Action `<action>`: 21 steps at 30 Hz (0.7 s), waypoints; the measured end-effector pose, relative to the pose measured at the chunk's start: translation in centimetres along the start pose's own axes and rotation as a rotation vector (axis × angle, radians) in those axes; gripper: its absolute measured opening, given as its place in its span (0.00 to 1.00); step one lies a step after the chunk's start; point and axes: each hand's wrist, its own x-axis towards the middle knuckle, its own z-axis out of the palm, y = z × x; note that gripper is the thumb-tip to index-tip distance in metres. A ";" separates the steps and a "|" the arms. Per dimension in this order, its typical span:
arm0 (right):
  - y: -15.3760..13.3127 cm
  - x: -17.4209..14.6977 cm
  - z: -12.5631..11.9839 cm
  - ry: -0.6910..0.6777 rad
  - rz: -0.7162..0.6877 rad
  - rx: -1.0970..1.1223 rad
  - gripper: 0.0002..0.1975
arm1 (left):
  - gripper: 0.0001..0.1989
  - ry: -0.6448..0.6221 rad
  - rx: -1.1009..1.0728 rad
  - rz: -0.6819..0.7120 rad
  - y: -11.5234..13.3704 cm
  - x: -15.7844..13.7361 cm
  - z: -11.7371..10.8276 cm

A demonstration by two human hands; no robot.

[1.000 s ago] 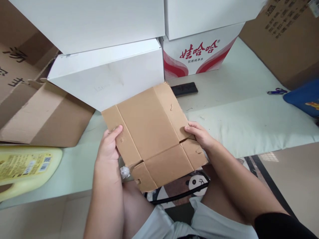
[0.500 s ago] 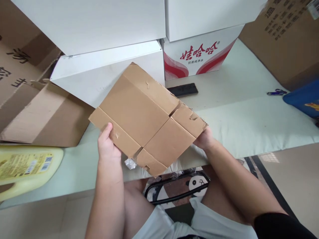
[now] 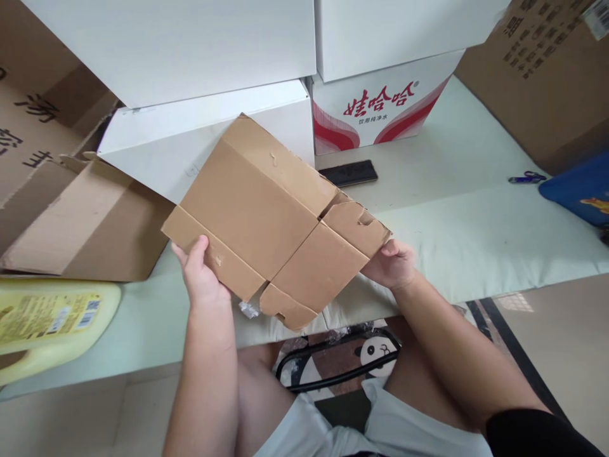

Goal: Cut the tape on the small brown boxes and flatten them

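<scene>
Between my hands a flattened brown cardboard box (image 3: 259, 193) is held up at a slant, with fold lines, slots and torn notches along its flaps. My left hand (image 3: 202, 273) grips the lower left flap, thumb on top and the other fingers mostly hidden underneath. At the right corner, my right hand (image 3: 392, 261) is closed on the edge, some fingers out of sight below the cardboard. A crumpled silvery scrap (image 3: 248, 309) shows just under the lower left flap. Behind the cardboard lies a dark phone (image 3: 349, 173).
White cartons (image 3: 204, 149) and a red-and-white printed box (image 3: 380, 105) stand at the back. Brown cartons (image 3: 90, 222) and a yellow jug (image 3: 61, 324) are on the left. To the right are purple-handled scissors (image 3: 526, 178), a blue container (image 3: 578, 187) and a large brown carton (image 3: 537, 89).
The cardboard has shifted slightly left and up with both hands. My right hand's fingers show more around the right corner now.
</scene>
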 end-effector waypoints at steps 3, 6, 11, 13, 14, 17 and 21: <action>-0.1 -0.1 0.2 -0.014 0.045 0.060 0.27 | 0.22 0.027 -0.023 0.000 0.0 0.1 0.0; 0.0 -0.1 0.3 0.002 0.060 0.095 0.24 | 0.19 -0.002 -0.077 0.008 0.1 -0.1 0.2; 0.2 0.1 0.4 0.020 0.068 0.194 0.24 | 0.18 -0.121 -0.063 0.171 0.1 0.0 0.3; 0.3 0.1 0.3 0.002 0.065 0.221 0.24 | 0.20 -0.154 -0.051 0.230 0.0 0.3 0.2; 0.4 0.1 0.3 -0.006 0.059 0.232 0.23 | 0.21 -0.170 -0.048 0.249 0.0 0.4 0.1; 0.6 0.2 0.2 -0.021 0.039 0.246 0.23 | 0.21 -0.220 -0.044 0.289 0.1 0.5 0.0; 0.9 0.2 0.2 -0.046 0.021 0.247 0.22 | 0.19 -0.220 -0.013 0.313 0.6 0.3 -0.1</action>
